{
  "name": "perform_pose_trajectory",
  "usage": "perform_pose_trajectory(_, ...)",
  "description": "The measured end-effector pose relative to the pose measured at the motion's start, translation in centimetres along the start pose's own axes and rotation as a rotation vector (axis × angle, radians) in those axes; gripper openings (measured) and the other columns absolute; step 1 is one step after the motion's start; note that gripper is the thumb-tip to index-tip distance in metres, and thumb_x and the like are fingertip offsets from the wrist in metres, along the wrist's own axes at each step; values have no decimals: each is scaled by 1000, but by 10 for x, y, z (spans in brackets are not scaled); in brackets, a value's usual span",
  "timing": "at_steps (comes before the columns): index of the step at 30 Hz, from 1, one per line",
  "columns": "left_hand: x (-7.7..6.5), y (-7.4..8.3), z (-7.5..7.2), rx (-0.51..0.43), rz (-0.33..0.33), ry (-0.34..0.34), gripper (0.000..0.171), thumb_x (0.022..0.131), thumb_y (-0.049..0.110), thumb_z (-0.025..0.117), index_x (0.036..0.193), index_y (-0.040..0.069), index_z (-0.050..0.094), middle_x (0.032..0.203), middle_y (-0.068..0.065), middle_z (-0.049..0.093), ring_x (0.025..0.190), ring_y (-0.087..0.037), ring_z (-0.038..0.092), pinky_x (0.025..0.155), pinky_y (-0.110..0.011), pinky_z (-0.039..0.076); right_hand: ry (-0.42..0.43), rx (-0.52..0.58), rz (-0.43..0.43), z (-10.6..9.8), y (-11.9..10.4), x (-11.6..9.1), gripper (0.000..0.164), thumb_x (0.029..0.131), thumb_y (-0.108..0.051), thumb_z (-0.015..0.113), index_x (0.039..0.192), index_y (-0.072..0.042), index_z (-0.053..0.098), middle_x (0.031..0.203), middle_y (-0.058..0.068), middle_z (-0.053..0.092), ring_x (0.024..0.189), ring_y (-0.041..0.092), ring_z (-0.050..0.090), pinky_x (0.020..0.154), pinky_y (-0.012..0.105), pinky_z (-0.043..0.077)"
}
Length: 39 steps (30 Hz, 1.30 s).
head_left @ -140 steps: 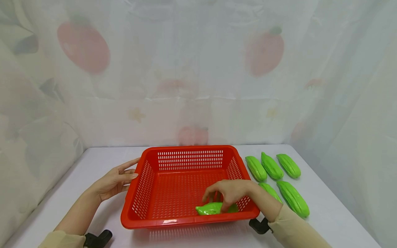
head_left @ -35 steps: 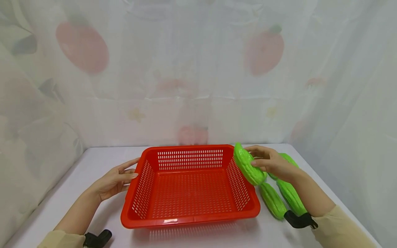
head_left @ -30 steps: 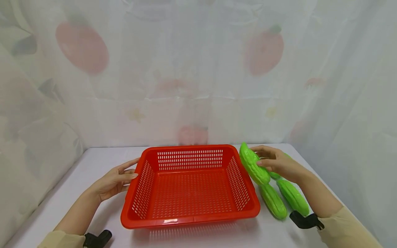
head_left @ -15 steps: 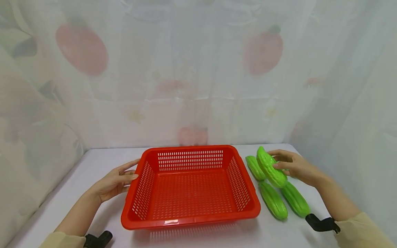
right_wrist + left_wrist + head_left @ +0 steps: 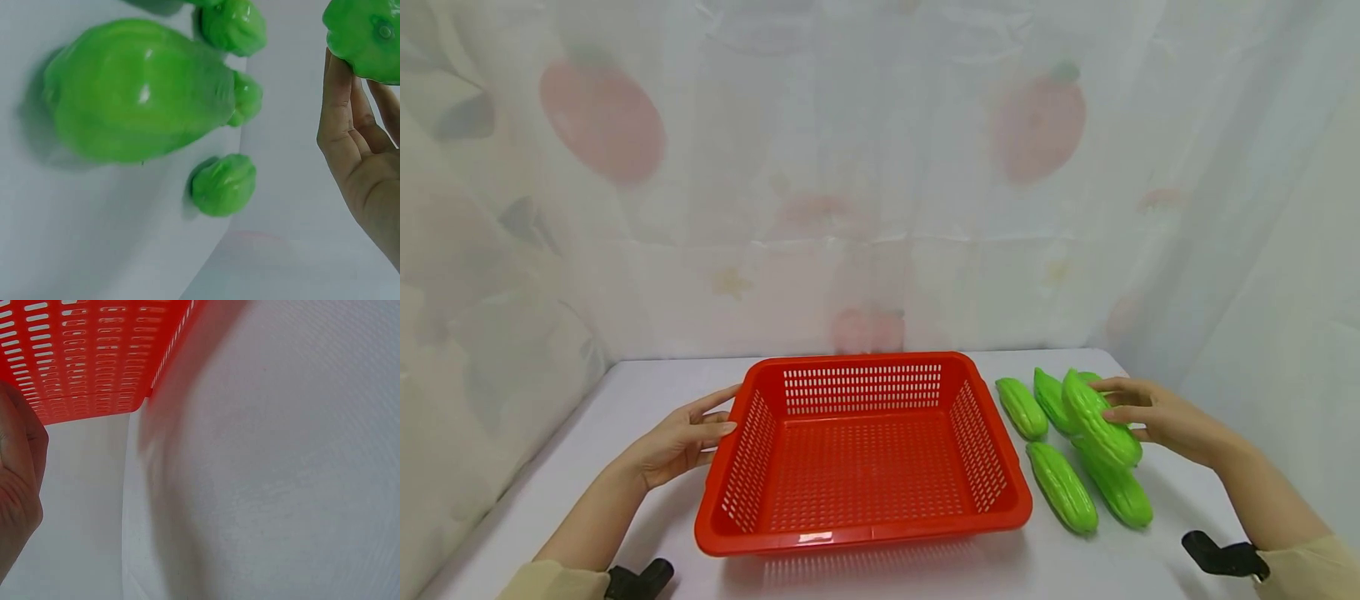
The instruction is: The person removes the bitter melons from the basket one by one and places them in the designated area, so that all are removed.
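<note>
My right hand (image 5: 1168, 417) holds a bumpy green bitter melon (image 5: 1093, 412) between thumb and fingers, tilted above other bitter melons on the right of the table. In the right wrist view, that held bitter melon (image 5: 362, 37) shows its rounded end, apart from those lying below. Beside the left end of a red slotted basket (image 5: 865, 467) is my left hand (image 5: 677, 437), fingers fairly straight and touching the rim. Seen from the left wrist, the hand (image 5: 19, 462) lies along the basket's slotted wall (image 5: 94, 362).
Several bitter melons lie right of the basket, among them a near one (image 5: 1063, 487), a far one (image 5: 1022, 408) and one partly under the held one (image 5: 1123, 496). A white table (image 5: 662, 533) meets printed curtains (image 5: 865, 208) at the back and sides.
The bitter melon has come out of the basket in my right hand and moved right, over its right rim, to above the others. My left hand and the basket stay put.
</note>
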<state>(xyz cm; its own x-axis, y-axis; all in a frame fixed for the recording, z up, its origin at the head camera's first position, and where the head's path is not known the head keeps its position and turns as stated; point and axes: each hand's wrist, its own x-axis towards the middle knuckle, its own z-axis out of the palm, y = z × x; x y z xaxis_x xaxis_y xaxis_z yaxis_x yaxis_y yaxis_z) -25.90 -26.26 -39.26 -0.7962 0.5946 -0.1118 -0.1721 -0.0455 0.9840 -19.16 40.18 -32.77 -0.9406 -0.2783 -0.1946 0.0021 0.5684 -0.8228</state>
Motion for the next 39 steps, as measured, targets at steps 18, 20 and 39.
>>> perform_pose_trajectory(18, 1, 0, 1, 8, -15, 27, 65, 103, 13, 47, 159, 20, 16, 119, 10, 69, 103, -10, 70, 89, -36, 60, -81, 51, 116, -28, 53, -20, 44, 104, -23, 45, 148, -20, 38, 128, -18, 44, 109, -15, 52, 89, 24, 52)
perform_pose_trajectory(20, 1, 0, 1, 7, -17, 26, 65, 103, 13, 47, 159, 20, 16, 119, 9, 69, 103, -10, 70, 89, -36, 60, -95, 56, 116, -31, 59, -22, 43, 104, -23, 44, 147, -20, 39, 129, -17, 45, 110, -14, 53, 89, 25, 53)
perform_pose_trajectory(39, 1, -1, 1, 32, -18, 54, 68, 103, 15, 48, 160, 20, 11, 121, 12, 68, 104, -9, 70, 90, -35, 59, -98, 21, 235, -32, 88, -34, 59, 103, -29, 48, 149, 4, 31, 149, 45, 19, 104, -12, 51, 96, 51, 54)
